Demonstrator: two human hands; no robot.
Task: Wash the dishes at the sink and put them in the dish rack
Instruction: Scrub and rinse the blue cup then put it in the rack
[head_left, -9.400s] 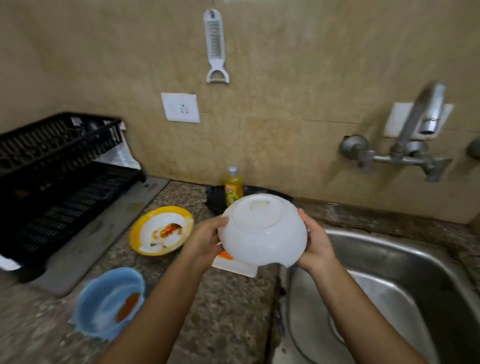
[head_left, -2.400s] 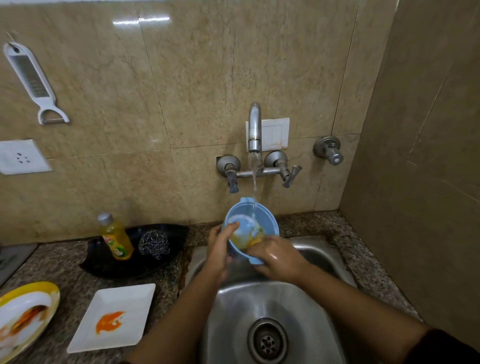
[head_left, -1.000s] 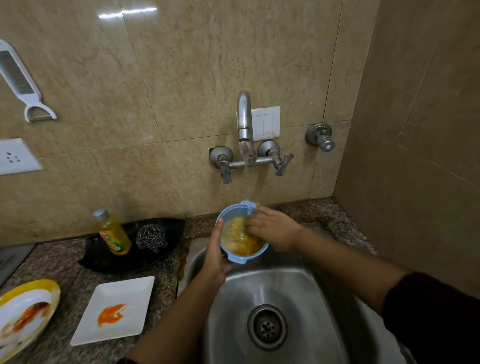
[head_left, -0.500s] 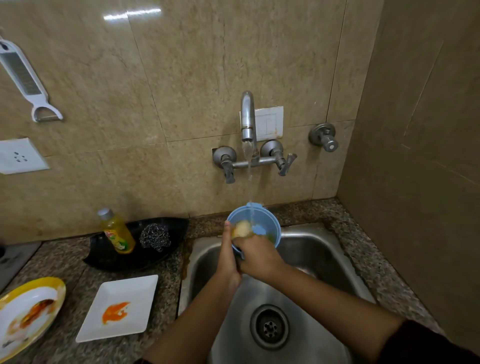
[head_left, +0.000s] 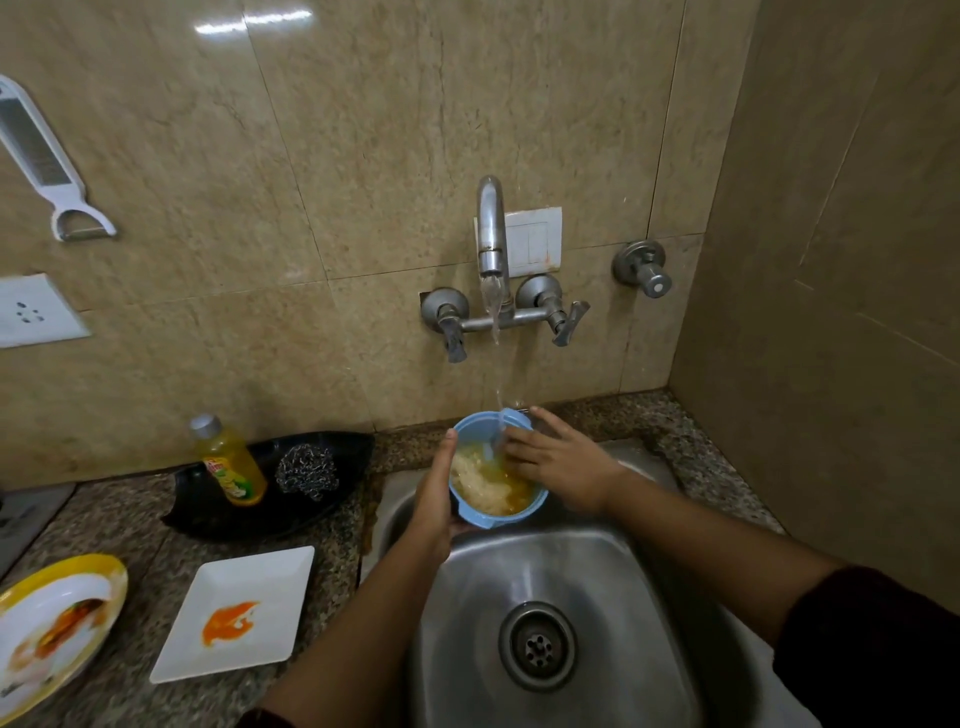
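The left hand (head_left: 434, 512) grips the bowl (head_left: 470, 431) by its left wall, thumb along the rim. The right hand (head_left: 558, 460), fingers straight, presses inside it. The bowl, mouth up and full of yellowish water, is under the tap (head_left: 491, 228) stream over the sink (head_left: 597, 571) at its far end. The drain (head_left: 538, 646) lies nearer, for tipping out.

A home kitchen: steel sink (head_left: 571, 597), wall tap (head_left: 491, 228) on beige tiles, granite counter (head_left: 332, 530), dish soap bottle (head_left: 228, 462), dirty plates.

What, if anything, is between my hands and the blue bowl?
Nothing visible: the left hand grips the blue bowl over the sink, and the right hand reaches into it.
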